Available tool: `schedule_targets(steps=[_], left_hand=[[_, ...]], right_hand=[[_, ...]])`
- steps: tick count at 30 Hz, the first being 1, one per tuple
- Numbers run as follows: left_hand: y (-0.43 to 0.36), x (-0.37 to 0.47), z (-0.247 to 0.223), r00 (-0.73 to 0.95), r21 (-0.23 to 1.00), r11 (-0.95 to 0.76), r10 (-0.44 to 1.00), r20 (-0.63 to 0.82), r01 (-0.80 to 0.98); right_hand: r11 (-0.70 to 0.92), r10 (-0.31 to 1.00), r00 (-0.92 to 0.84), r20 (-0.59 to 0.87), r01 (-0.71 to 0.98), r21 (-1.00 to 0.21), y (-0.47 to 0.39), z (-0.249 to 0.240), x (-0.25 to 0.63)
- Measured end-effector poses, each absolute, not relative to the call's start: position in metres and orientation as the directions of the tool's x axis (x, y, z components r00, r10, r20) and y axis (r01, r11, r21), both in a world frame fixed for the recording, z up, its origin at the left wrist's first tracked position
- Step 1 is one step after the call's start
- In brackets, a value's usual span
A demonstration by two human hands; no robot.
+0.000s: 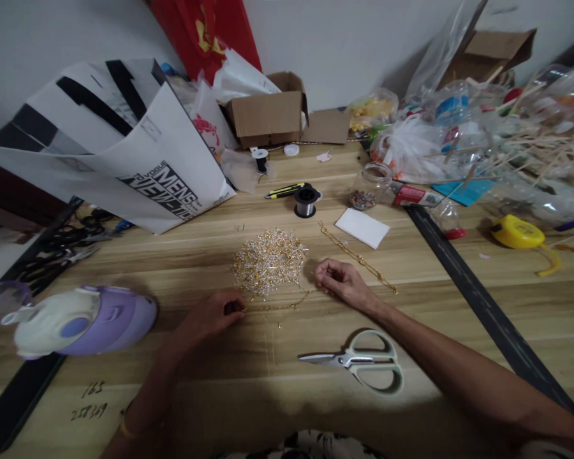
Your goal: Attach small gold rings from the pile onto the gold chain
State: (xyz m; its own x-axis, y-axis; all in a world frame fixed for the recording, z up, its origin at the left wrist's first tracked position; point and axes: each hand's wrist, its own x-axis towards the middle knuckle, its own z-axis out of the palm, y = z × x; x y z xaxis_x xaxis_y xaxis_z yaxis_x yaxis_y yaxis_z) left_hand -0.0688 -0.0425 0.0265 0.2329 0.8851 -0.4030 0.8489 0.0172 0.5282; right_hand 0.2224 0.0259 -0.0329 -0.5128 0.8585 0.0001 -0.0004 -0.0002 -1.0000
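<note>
My left hand (222,308) has its fingers closed on the left end of a thin gold beaded chain (277,308) lying on the wooden table. My right hand (342,282) is closed in a pinch near the chain's right end; what is in its fingertips is too small to make out. Just beyond both hands rests a heap of small gold and clear beads (270,260). A second gold chain (360,258) stretches across the tabletop behind my right hand. Scissors with pale green handles (358,360) lie open in front of me.
A purple and white bottle (105,320) lies at left, near several pliers (60,248). Beyond the beads are a wire spool (306,203), a cutter knife (284,190), a white card (362,227) and a bead jar (370,186). At right sits a yellow tape measure (516,231).
</note>
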Motion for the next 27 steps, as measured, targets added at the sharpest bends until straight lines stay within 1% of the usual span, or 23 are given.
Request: schedule_targets(steps=[5, 11, 16, 18, 22, 27], left_hand=[[-0.04, -0.069, 0.029, 0.253, 0.516, -0.045, 0.905, -0.341, 0.856], [-0.033, -0.064, 0.026, 0.261, 0.465, -0.109, 0.924, -0.278, 0.879], [-0.025, -0.047, 0.029, 0.327, 0.472, -0.201, 0.923, -0.202, 0.859], [-0.021, -0.039, 0.03, 0.325, 0.456, -0.223, 0.933, -0.157, 0.861], [-0.017, -0.017, 0.032, 0.393, 0.476, -0.302, 0.914, -0.102, 0.826], [-0.017, 0.017, 0.028, 0.455, 0.412, -0.397, 0.889, -0.05, 0.82]], right_hand=[[-0.008, 0.85, -0.527, -0.011, 0.009, -1.0, 0.025, -0.033, 0.222], [-0.005, 0.849, -0.528, -0.025, 0.04, -0.999, 0.024, -0.029, 0.221], [-0.004, 0.841, -0.54, -0.032, 0.053, -0.999, 0.025, -0.03, 0.222], [-0.001, 0.839, -0.544, -0.031, 0.054, -0.999, 0.025, -0.031, 0.222], [0.014, 0.835, -0.548, -0.035, 0.084, -0.996, 0.025, -0.033, 0.221], [0.073, 0.824, -0.566, -0.024, 0.147, -0.986, 0.023, -0.032, 0.22]])
